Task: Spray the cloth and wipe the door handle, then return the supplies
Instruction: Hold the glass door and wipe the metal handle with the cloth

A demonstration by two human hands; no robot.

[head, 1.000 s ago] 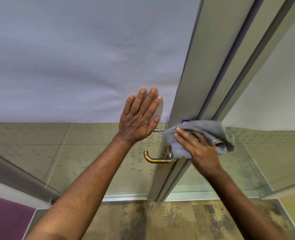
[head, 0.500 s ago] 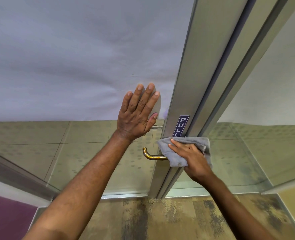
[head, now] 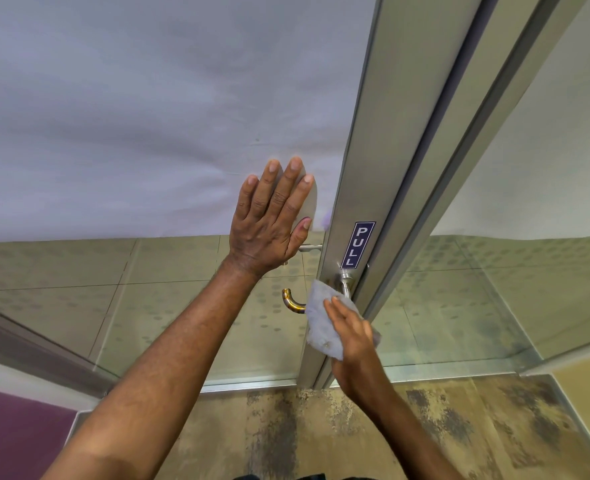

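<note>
A grey cloth (head: 323,323) is gripped in the right hand (head: 350,337) and pressed over the door handle (head: 295,301), near the door's metal edge (head: 359,202). The wiping step appears under way; the bare curved end seems to need covering next. The left hand (head: 269,220) is laid open, flat on the glass (head: 148,116), holding nothing.

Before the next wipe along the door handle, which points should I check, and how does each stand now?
1. Cloth held in right hand: ok.
2. Cloth pressed on door handle: ok, its curved end shows bare.
3. Left hand flat on glass door, steadying it: ok.
4. Cloth damp from spray: cannot tell.
5. Handle mount below PULL sign wiped: cannot tell.
</note>
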